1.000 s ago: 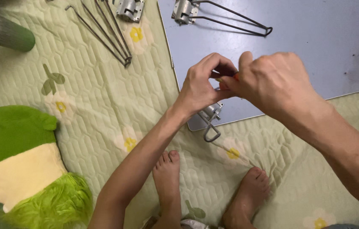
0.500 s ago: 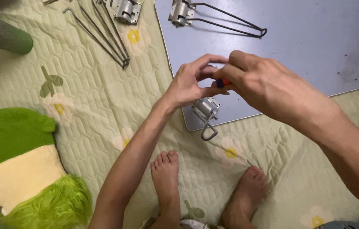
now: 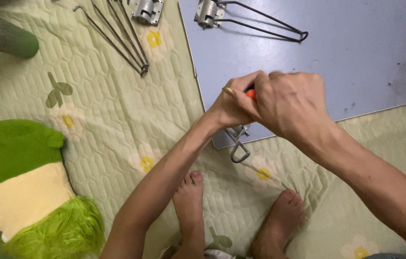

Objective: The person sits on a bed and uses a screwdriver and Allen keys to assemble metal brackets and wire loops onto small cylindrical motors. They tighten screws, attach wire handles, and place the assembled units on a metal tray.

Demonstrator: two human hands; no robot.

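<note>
An orange-handled tool (image 3: 250, 93) is gripped at the centre of the view, only a sliver of its handle being visible between the two hands. The fingers of the right hand (image 3: 291, 103) are curled fully shut over the top of it, a fist that appears suited to pressing down and turning. The left hand (image 3: 231, 106) is closed against the same handle from the side, its fingers folded in and a ring shown on one of them; it seems to be placed there to steady the tool rather than to drive it. The tool's tip is hidden beneath the hands, so what it meets cannot be told.

Everything else is best placed against the blue-grey board (image 3: 356, 52), which is laid flat on the quilted green mat (image 3: 116, 120). The hands are held over the board's near-left corner. Just below them, at that corner's edge, a metal bracket with a wire loop (image 3: 239, 141) is seen, partly overhanging onto the mat, probably so that it can be fixed there. At the board's far-left corner a folded wire leg (image 3: 248, 21) is already lying on the surface. Off the board's left edge, loose wire legs (image 3: 121, 33) are set aside on the mat. Below the board, the person's bare feet (image 3: 191, 201) are planted on the mat, and far to its left a green and cream plush toy (image 3: 20, 182) is lying.
</note>
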